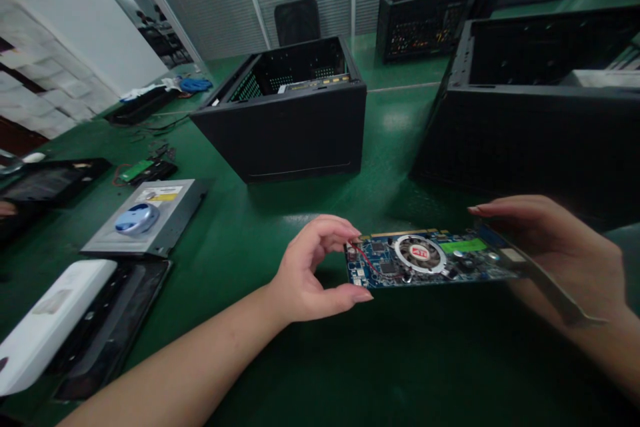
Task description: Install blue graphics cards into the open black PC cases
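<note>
A blue graphics card (425, 260) with a round silver fan and a metal bracket at its right end hovers flat above the green table (300, 360). My left hand (310, 270) pinches the card's left edge between thumb and fingers. My right hand (560, 247) grips the right end near the bracket, fingers curled over the top edge. An open black computer case (535, 113) lies just behind the card.
A second open black case (290, 113) stands at centre. To the left lie a grey optical drive (150, 217), a white device (50, 320) on a black panel, and a small green board (135, 170). More cases and a chair (297, 20) sit at the back.
</note>
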Action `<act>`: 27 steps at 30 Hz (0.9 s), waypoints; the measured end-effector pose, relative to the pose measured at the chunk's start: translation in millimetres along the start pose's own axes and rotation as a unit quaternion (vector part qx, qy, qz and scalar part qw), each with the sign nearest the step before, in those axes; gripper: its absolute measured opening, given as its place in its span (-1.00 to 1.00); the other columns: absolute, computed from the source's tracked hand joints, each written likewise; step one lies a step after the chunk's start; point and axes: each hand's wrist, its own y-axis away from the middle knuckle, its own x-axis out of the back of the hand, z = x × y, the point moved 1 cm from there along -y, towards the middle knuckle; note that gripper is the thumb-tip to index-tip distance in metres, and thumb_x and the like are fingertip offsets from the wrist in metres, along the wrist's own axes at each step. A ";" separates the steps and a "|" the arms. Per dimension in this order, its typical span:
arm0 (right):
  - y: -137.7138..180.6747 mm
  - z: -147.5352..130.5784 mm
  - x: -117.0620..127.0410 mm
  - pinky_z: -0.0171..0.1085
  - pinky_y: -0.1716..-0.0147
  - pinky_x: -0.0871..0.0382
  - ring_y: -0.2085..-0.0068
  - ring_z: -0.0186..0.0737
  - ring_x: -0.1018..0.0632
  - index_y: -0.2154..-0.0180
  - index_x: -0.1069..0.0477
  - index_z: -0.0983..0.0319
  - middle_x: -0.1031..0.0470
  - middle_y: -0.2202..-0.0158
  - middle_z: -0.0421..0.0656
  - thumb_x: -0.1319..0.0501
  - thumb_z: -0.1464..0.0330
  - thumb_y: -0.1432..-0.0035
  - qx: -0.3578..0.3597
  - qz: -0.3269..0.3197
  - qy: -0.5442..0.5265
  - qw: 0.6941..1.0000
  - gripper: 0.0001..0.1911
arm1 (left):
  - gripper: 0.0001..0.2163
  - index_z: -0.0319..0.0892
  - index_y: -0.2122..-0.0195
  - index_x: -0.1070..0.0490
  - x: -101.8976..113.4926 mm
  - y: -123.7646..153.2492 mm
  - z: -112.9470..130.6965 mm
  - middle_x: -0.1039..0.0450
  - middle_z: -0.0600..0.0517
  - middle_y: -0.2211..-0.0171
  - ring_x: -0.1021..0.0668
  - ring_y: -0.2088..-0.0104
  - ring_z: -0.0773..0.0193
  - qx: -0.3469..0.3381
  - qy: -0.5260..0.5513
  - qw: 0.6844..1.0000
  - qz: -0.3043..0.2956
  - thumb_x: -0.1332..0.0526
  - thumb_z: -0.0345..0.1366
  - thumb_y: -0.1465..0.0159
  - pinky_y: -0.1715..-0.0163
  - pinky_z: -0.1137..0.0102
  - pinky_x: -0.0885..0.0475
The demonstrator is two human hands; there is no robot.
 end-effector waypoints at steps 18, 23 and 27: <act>-4.2 7.8 -4.9 -0.03 0.02 -0.69 -0.03 0.01 -0.74 -0.05 -0.70 0.01 -0.70 -0.08 -0.13 -0.53 0.18 -0.33 0.045 0.007 0.005 0.999 -0.72 | -0.61 -0.11 -0.15 -0.62 4.6 1.1 3.8 -0.59 -0.13 -0.07 -0.67 -0.01 0.19 -0.027 -0.084 0.996 -0.007 -0.56 -0.07 -0.40 0.02 0.37 -0.72; -3.8 8.7 -4.8 -0.05 0.06 -0.68 -0.02 -0.02 -0.75 -0.04 -0.70 -0.02 -0.70 -0.06 -0.17 -0.53 0.14 -0.35 0.050 0.003 0.010 0.999 -0.74 | -0.58 -0.11 -0.10 -0.60 5.0 2.6 -1.0 -0.57 -0.10 -0.06 -0.66 0.00 0.19 -0.020 -0.050 0.999 -0.001 -0.63 -0.14 -0.32 0.01 0.37 -0.72; -3.1 10.7 -1.8 -0.08 0.10 -0.70 -0.04 -0.03 -0.76 -0.05 -0.69 -0.02 -0.70 -0.09 -0.17 -0.53 0.15 -0.35 0.048 -0.008 0.017 0.999 -0.72 | -0.57 -0.12 -0.07 -0.57 4.5 3.6 -2.4 -0.55 -0.08 -0.04 -0.66 0.02 0.21 -0.019 -0.037 0.999 0.002 -0.66 -0.16 -0.29 0.01 0.38 -0.71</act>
